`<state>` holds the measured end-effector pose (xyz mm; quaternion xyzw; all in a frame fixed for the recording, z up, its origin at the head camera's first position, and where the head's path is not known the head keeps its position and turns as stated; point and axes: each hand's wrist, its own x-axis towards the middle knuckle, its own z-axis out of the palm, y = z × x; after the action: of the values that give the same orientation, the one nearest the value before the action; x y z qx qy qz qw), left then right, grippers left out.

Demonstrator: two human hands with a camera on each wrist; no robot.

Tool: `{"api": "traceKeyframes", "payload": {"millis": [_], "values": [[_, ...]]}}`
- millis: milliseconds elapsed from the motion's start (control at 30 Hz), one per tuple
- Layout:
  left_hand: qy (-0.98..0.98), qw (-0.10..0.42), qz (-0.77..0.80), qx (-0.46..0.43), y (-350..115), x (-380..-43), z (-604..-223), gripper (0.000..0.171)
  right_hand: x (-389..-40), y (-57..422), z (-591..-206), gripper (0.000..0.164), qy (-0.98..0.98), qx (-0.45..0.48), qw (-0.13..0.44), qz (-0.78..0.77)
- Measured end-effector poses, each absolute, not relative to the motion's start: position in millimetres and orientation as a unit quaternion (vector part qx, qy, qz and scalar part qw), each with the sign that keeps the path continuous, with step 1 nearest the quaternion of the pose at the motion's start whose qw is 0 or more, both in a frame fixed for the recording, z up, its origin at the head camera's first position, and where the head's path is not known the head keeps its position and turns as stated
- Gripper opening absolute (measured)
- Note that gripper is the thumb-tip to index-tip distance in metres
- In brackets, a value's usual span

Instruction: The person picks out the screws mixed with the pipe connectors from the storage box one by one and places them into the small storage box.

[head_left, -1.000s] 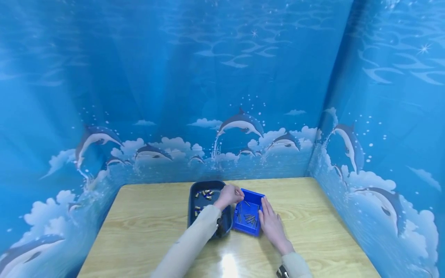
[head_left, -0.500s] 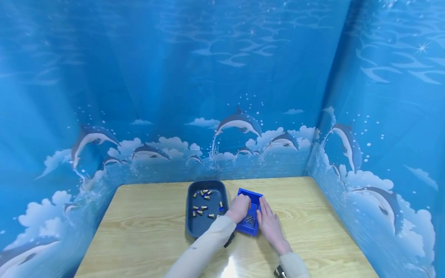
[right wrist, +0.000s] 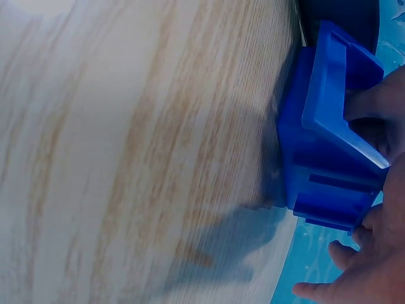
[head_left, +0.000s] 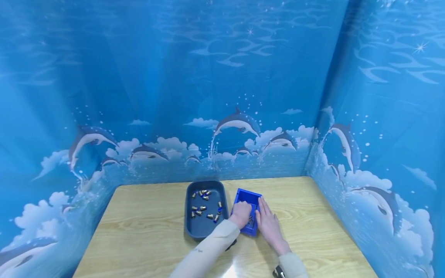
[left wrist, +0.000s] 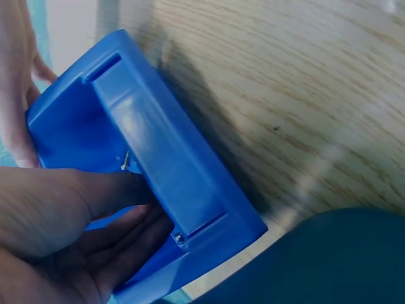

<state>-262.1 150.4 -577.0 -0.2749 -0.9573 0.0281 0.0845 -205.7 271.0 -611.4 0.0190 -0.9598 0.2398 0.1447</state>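
My left hand [head_left: 241, 213] reaches down into a small blue plastic bin [head_left: 251, 190]. In the left wrist view its thumb and fingers [left wrist: 120, 190] are bent toward the bin floor behind the front wall. Their tips are shadowed, so whether they pinch anything is unclear. A thin metal screw [left wrist: 125, 161] lies beyond the thumb, and a screw head [left wrist: 180, 238] shows beside the fingers. More slim metal pieces [head_left: 250, 220] lie near the hand in the head view. My right hand [head_left: 269, 227] rests along the bin's right wall with its fingers extended.
Left of the bin stands a dark blue oval tray [head_left: 188, 224] holding several small brass-coloured pieces [head_left: 203, 208] with blue parts. Both containers sit on a wood-grain table [head_left: 149, 231]. A dolphin-print curtain [head_left: 174, 96] hangs behind and at the sides.
The left hand has moved from between tray and bin into the bin, then lower toward its front. More of the tray's contents now show. The right hand stays against the bin.
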Motion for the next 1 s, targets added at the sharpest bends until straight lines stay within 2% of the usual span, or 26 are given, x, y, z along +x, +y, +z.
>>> {"api": "traceKeyframes", "payload": {"millis": [233, 433, 500, 567, 767, 1000], "values": [[-0.958, 0.076, 0.024, -0.277, 149.5, -263.4, -581.3, 0.012, -205.5, 270.0, -612.0, 0.054, -0.959, 0.018, 0.14, 0.247], [-0.95, 0.086, -0.033, -0.299, 142.2, -264.8, -572.3, 0.003, -205.5, 269.9, -610.5, 0.055, -0.961, 0.016, 0.132, 0.241], [-0.948, 0.084, -0.071, -0.299, 140.5, -267.3, -569.0, 0.007, -205.8, 270.6, -610.9, 0.054, -0.962, 0.018, 0.137, 0.237], [-0.946, 0.072, -0.114, -0.296, 137.9, -270.8, -565.2, 0.013, -205.5, 269.7, -609.9, 0.053, -0.962, 0.022, 0.141, 0.233], [-0.932, 0.016, -0.233, -0.276, 126.9, -279.1, -554.0, 0.018, -204.8, 269.1, -609.2, 0.053, -0.964, 0.024, 0.131, 0.23], [-0.881, -0.08, -0.409, -0.223, 109.4, -279.6, -542.8, 0.028, -204.0, 270.4, -609.0, 0.053, -0.963, 0.023, 0.13, 0.234]]}}
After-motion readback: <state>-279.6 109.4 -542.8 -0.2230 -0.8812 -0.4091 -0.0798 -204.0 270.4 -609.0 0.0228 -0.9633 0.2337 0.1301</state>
